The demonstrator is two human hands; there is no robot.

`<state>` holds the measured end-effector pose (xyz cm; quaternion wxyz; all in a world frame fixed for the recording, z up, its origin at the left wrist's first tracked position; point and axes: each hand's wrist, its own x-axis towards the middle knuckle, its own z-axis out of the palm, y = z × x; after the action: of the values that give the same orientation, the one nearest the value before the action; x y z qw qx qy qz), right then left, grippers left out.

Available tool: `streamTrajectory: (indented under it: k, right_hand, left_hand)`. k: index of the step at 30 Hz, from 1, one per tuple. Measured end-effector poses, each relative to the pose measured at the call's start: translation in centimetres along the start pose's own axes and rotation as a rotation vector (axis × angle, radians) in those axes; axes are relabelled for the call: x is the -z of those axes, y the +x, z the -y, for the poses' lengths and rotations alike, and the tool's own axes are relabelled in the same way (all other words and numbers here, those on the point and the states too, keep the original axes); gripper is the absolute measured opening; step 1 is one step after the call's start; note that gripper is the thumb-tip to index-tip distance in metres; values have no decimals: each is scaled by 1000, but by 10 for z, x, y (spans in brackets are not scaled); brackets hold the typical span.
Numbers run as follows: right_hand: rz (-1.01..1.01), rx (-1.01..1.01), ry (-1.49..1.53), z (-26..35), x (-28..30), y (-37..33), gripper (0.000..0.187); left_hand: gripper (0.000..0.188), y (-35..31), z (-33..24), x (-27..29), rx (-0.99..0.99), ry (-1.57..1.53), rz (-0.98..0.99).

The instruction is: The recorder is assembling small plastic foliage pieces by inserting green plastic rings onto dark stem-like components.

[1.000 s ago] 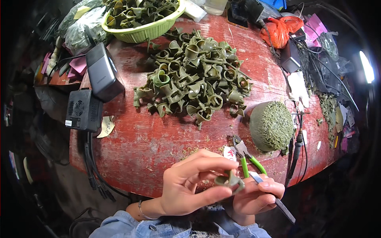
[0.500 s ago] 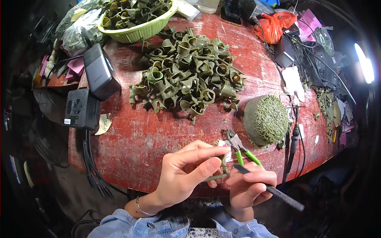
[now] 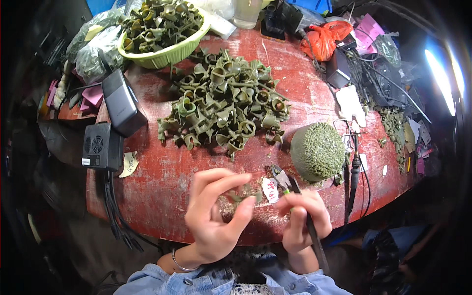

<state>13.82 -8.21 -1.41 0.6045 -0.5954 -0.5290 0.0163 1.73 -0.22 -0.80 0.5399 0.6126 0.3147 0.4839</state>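
Note:
My left hand (image 3: 209,219), slightly blurred, curls its fingers and thumb around a small olive-green moulded piece (image 3: 239,198); part of the piece is hidden by the fingers. My right hand (image 3: 309,221) grips a dark, narrow flat file (image 3: 316,243), its tip pointing up past the fingers and its other end down towards me. Just beyond the right hand lie nippers (image 3: 280,177) with green handles, mostly covered by that hand. A white paper slip with red marks (image 3: 270,191) is on the table between the hands.
A heap of similar olive-green pieces (image 3: 226,105) covers the middle of the red table (image 3: 147,196). Behind it stands a light-green basket (image 3: 162,59) full of more. To the right is a round green block with crumbly top (image 3: 319,150). Black devices (image 3: 102,147) with cables sit left.
My left hand has moved left with the green piece, away from the right hand. The file in my right hand has swung from a slant to nearly upright. The view has shifted slightly.

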Motion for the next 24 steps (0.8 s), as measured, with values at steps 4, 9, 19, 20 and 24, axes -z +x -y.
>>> streamTrajectory:
  k: [4,9,19,20,24]
  right_hand:
    - [120,-23,-375,-4,-5,35,14]
    - [264,-78,-966,-31,-19,52,17]
    - [189,22,-626,-14,-14,43,16]
    - [161,56,-533,-9,-12,40,19]
    - [173,210,-323,-1,-6,30,26]
  left_hand:
    - [26,2,3,1,-331,369,-15]
    - [21,5,0,4,274,-194,117]
    - [25,3,13,19,696,-1032,132]
    - [25,1,14,21,666,-936,212]
    - [35,5,-3,10,618,-726,77]
